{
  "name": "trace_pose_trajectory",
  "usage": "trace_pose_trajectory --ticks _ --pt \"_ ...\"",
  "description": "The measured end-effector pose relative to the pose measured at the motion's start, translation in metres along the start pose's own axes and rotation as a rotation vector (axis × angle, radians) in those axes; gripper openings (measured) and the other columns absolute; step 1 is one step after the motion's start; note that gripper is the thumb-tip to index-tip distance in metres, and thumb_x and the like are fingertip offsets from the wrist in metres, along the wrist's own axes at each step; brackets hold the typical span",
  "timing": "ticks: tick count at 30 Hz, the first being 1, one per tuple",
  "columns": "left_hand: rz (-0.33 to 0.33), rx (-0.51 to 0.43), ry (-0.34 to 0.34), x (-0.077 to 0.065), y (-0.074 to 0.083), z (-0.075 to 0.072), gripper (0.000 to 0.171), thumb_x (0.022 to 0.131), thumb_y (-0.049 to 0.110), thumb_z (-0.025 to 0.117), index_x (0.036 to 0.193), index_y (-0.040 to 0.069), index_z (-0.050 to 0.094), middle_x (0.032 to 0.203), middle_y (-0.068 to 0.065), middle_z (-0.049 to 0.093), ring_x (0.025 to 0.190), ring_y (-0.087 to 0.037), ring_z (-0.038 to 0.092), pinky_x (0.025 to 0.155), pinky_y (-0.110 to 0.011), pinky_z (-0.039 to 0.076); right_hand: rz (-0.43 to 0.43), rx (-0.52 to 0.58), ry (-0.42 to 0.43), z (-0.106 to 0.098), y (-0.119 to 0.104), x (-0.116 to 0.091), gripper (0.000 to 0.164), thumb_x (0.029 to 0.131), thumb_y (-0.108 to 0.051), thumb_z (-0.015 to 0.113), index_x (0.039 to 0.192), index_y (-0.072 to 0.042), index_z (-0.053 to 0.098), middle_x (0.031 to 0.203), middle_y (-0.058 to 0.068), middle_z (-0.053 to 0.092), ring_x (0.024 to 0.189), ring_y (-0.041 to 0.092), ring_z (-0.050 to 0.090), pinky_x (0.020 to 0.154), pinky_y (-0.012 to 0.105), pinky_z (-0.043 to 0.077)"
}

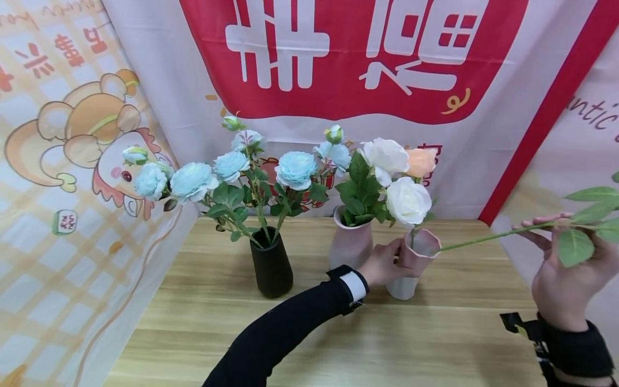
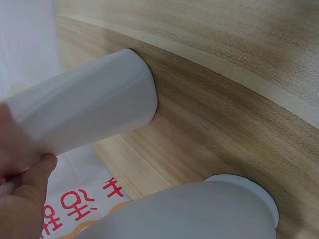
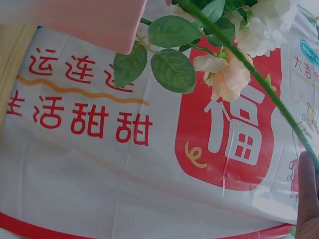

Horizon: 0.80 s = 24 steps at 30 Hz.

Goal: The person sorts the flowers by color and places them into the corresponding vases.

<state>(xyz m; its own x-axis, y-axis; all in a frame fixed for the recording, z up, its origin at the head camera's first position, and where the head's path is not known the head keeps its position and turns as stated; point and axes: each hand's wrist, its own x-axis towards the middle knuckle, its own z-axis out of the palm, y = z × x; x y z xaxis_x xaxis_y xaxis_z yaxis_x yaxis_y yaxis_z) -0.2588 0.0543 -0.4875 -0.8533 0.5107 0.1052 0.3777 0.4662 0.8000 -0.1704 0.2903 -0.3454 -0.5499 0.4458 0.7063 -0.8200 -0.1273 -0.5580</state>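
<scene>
My left hand (image 1: 384, 263) grips the side of a vase (image 1: 420, 260) with a pink wavy rim and white base, standing on the table. In the left wrist view the white vase (image 2: 94, 99) has my thumb and fingers on its upper part. A white rose (image 1: 409, 201) is above its mouth, with a stem reaching down into it. Out to the right, my right hand (image 1: 573, 279) holds a leafy green flower stem (image 1: 498, 233). The stem's cut end meets the vase rim; its head lies outside the head view. In the right wrist view the stem (image 3: 254, 72) runs diagonally.
Left of the held vase stands a pink-and-white vase (image 1: 350, 244) with leaves, white blooms and a peach rose (image 1: 422, 162) above. Farther left, a black vase (image 1: 272, 269) holds several blue flowers (image 1: 296, 170). Printed cloth (image 1: 159, 70) backs the wooden table (image 1: 193, 328).
</scene>
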Motion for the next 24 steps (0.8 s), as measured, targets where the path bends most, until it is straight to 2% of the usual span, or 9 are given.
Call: trace_pose_trajectory --ticks 4,11,13,19,24 --pt "0.003 0.003 0.009 0.0 0.0 0.001 0.066 0.08 0.039 0.082 0.134 0.016 0.051 0.121 0.005 0.064 0.102 0.0 0.059 0.077 -0.014 0.047 0.0 0.016 0.01 0.003 0.011 -0.001 0.023 0.091 0.014 0.057 0.108 0.027 0.049 0.097 0.034 0.059 0.082 0.034 0.066 0.073 0.034 0.057" --pt "-0.005 0.002 0.012 -0.001 0.002 0.0 0.066 0.08 0.039 0.083 0.134 0.018 0.052 0.12 0.005 0.064 0.101 0.0 0.059 0.077 -0.014 0.047 0.017 0.128 -0.104 0.002 0.035 -0.012 0.02 0.088 0.024 0.051 0.105 0.034 0.044 0.093 0.038 0.057 0.083 0.036 0.067 0.073 0.039 0.057" --pt "-0.004 0.005 0.011 -0.001 0.002 0.0 0.067 0.08 0.039 0.082 0.135 0.018 0.051 0.121 0.005 0.064 0.102 0.0 0.059 0.078 -0.014 0.047 0.027 0.123 -0.144 0.005 0.039 -0.015 0.02 0.088 0.025 0.05 0.104 0.035 0.044 0.092 0.038 0.058 0.082 0.035 0.068 0.074 0.04 0.056" --pt "-0.013 -0.016 0.006 -0.002 0.001 -0.001 0.069 0.08 0.038 0.082 0.137 0.017 0.05 0.123 0.004 0.064 0.104 -0.001 0.059 0.079 -0.015 0.047 0.067 -0.042 -0.31 0.013 0.048 -0.023 0.017 0.091 0.023 0.047 0.106 0.029 0.052 0.095 0.033 0.06 0.086 0.029 0.068 0.074 0.034 0.056" --pt "-0.022 -0.042 -0.004 -0.001 0.001 0.0 0.067 0.081 0.038 0.082 0.136 0.018 0.051 0.123 0.004 0.063 0.104 -0.001 0.059 0.078 -0.015 0.048 0.153 -0.062 -0.344 0.018 0.051 -0.031 0.019 0.091 0.021 0.05 0.11 0.025 0.053 0.097 0.03 0.06 0.089 0.027 0.067 0.076 0.035 0.055"
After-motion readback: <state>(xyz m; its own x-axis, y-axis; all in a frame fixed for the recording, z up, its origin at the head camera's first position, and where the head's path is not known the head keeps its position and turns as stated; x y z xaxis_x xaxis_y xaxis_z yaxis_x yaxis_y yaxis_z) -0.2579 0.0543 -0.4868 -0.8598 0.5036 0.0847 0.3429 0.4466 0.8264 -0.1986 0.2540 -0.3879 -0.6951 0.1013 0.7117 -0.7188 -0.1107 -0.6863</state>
